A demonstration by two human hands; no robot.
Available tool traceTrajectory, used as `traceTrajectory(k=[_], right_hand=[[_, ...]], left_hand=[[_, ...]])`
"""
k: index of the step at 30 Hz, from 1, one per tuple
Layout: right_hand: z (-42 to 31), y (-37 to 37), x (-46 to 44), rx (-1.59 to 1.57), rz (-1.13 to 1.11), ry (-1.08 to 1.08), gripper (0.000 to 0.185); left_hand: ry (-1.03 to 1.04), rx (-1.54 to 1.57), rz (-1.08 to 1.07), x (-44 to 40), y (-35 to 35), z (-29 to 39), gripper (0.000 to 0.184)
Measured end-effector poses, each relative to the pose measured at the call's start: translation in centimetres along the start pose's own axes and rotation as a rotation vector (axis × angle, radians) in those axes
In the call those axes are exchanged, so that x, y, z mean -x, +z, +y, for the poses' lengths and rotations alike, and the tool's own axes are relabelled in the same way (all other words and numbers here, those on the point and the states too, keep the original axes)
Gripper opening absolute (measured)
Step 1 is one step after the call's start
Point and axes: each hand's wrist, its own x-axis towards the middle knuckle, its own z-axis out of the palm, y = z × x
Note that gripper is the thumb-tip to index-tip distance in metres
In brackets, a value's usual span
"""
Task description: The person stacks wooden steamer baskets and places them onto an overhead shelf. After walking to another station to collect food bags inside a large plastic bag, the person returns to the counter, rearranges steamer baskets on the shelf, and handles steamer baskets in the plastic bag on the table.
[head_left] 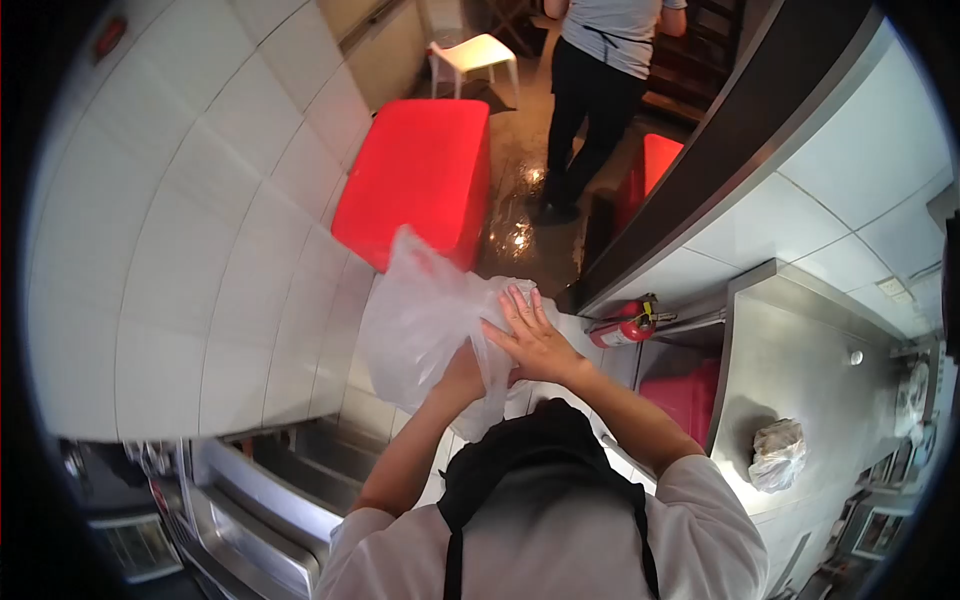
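Note:
A large translucent white plastic bag [420,325] hangs in front of my body, its top edge puffed up and loose. My right hand [535,335] lies against the bag's right side with its fingers stretched out and spread. Close by on the left, my left hand [464,372] reaches into or behind the plastic; its fingers are hidden by the bag, so their grip does not show. Whether anything is inside the bag cannot be made out.
Ahead stands a big red bin [415,180], with a white stool [475,55] beyond it. A person [600,90] stands on the wet floor. To the right are a fire extinguisher [625,325] and a steel counter [800,360] bearing a wrapped bundle [777,455]. Steel equipment [250,500] is at left.

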Motion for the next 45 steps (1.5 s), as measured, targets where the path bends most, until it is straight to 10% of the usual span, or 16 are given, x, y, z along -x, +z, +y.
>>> traceTrajectory(k=[3, 6, 15, 18, 23, 29, 34, 37, 41, 45], right_hand=[[5.5, -0.1, -2.2, -0.009, 0.034, 0.114, 0.100], [11.0, 0.5, -4.7, -0.088, 0.400, 0.298, 0.074], [25.1, -3.8, -15.0, -0.048, 0.686, 0.278, 0.032], [30.1, -4.8, -17.3, -0.087, 0.681, 0.386, 0.038], [38.2, -9.7, -18.9, -0.154, 0.850, 0.313, 0.024], [46.6, -14.1, -23.9, 0.053, 0.986, 0.373, 0.019], [54.2, -16.7, -30.5, 0.015, 1.166, 0.412, 0.017], [57.9, -15.7, -34.6, -0.900, 1.426, 0.701, 0.025], [62.8, -18.5, -35.0, -0.665, 0.967, 0.678, 0.043], [68.0, -21.2, -36.2, -0.449, 0.694, 0.640, 0.054]], left_hand=[[0.085, -0.124, -0.251, -9.3, -1.6, -0.3, 0.022], [0.398, -0.215, -0.043, -16.5, -2.3, -2.0, 0.020], [-0.039, 0.202, -0.166, -28.3, -9.0, -4.2, 0.038], [-0.135, 0.762, 0.321, -29.3, -8.6, -8.2, 0.049], [-0.040, 0.212, 0.474, -35.5, -13.3, -17.7, 0.104], [0.012, 0.404, 0.128, -57.5, -15.1, -23.1, 0.146], [0.136, 0.433, -0.490, -72.5, -8.6, -23.1, 0.125], [0.651, 0.061, -0.180, -76.5, -1.1, -24.6, 0.096], [0.796, 0.226, 0.000, -82.9, 4.0, -23.6, 0.083], [0.432, 0.760, -0.109, -87.7, 10.0, -26.6, 0.062]])
